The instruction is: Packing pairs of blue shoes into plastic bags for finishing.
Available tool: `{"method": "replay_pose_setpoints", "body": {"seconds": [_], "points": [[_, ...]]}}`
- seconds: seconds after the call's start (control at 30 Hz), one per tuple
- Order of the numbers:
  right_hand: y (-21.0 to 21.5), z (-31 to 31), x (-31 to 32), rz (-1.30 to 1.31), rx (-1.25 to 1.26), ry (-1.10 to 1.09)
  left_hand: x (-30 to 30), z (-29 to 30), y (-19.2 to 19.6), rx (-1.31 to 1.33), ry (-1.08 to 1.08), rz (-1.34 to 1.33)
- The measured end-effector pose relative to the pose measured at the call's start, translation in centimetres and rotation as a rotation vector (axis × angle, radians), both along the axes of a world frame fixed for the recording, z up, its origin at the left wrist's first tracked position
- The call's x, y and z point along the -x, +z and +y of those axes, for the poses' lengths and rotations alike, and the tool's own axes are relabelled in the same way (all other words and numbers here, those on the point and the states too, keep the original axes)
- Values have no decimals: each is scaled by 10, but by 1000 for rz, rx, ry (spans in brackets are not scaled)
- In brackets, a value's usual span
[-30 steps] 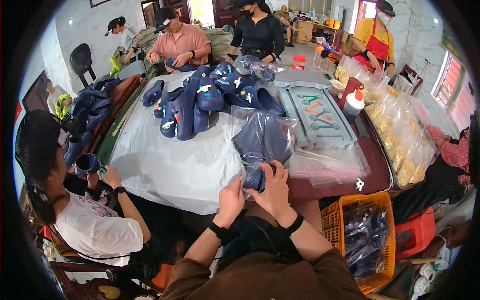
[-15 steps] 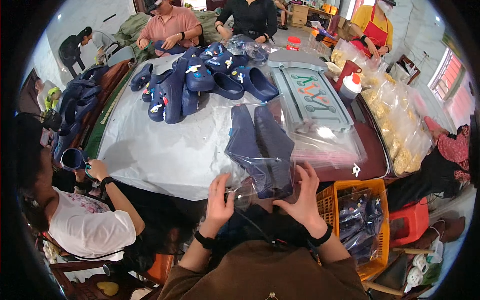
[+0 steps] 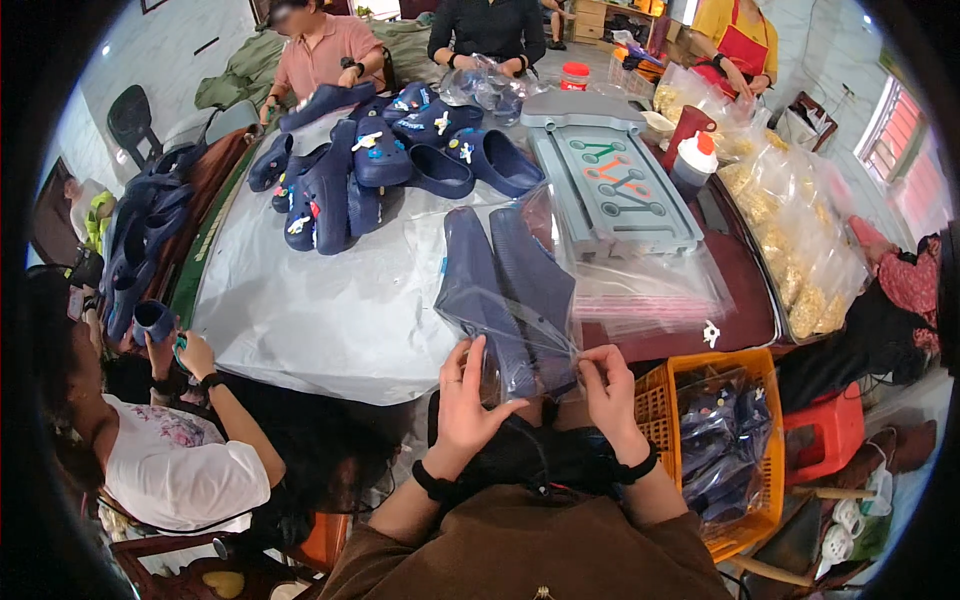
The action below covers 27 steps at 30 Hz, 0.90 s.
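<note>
A pair of navy clogs [image 3: 468, 265] lies soles up at the table's front edge, inside a clear plastic bag [image 3: 550, 335]. My left hand [image 3: 468, 405] rests against the bag's near left side, its fingers stretched and the thumb spread apart toward the clogs' near ends. On the other side, my right hand [image 3: 608, 392] pinches the bag's right edge between thumb and fingers, and the film is drawn into creases there. Just beyond the right hand, more flat clear bags [image 3: 650, 300] with a pink strip lie on the table.
A heap of navy clogs [image 3: 370, 150] with charms stands farther back. Right of it are a grey folding stool [image 3: 615, 180], a red-capped bottle [image 3: 695, 165] and bags of gold pieces [image 3: 790, 230]. A yellow basket [image 3: 775, 455] holds bagged clogs. Co-workers sit around, one close on my left [image 3: 180, 450].
My right hand has gone from spread fingers to a pinch on the bag's edge. The left hand has shifted slightly right. At the back, a co-worker has raised a navy clog.
</note>
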State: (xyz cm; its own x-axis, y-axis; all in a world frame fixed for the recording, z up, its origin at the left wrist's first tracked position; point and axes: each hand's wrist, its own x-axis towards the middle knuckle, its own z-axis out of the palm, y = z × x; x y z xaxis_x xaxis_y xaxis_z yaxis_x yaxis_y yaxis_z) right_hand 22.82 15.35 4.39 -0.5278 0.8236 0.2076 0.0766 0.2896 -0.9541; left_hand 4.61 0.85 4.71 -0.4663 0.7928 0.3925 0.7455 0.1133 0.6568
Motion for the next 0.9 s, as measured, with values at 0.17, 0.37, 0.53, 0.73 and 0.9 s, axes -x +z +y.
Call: {"method": "replay_pose_setpoints", "body": {"seconds": [0.17, 0.37, 0.53, 0.73, 0.9], "points": [[-4, 1, 4, 120, 63, 74, 5, -2, -15, -79, -23, -13], [13, -8, 10, 27, -182, 263, 14, -5, -27, -221, -36, -428], [7, -9, 14, -170, -129, 182, 18, -6, -21, -163, -104, -322], [0, -2, 18, -5, -91, 166, 15, -8, -37, -208, -163, -570], [-1, 6, 16, -28, 20, 170, 15, -10, -27, -160, -141, -413]]}}
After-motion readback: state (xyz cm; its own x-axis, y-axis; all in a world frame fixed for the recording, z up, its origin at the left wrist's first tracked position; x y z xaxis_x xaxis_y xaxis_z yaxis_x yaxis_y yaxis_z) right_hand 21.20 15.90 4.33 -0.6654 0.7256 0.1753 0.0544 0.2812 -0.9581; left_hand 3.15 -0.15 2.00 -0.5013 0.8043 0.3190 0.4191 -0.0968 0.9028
